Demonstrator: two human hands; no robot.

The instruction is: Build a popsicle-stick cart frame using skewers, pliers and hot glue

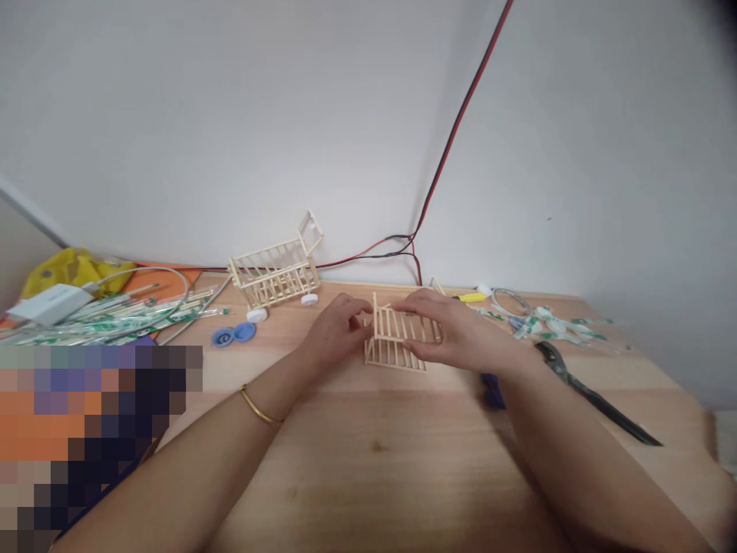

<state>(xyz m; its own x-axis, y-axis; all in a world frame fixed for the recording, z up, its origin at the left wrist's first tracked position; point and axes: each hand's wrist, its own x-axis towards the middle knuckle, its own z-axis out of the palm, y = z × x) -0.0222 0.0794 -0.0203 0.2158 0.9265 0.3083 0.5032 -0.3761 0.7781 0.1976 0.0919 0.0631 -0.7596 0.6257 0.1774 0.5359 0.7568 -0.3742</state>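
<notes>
A small cart frame of thin wooden sticks (397,355) stands on the table between my hands. My right hand (446,326) grips its right part, with the thumb at the near side and the fingers over the top. At the frame's left end, my left hand (345,326) has its thumb and fingertips pinched against the corner post. Whether a small stick sits in that pinch is hidden. Behind and to the left stands a second stick cart (273,273) with white cap wheels (256,315) and a raised handle.
Blue bottle caps (244,332) lie left of my left hand. Wrapped sticks (115,311), a white charger (51,303) and a yellow bag (74,269) fill the left side. Pliers (593,395), empty wrappers (567,326) and a yellow-handled tool (470,297) lie right. A red-black cable (461,115) runs along the wall.
</notes>
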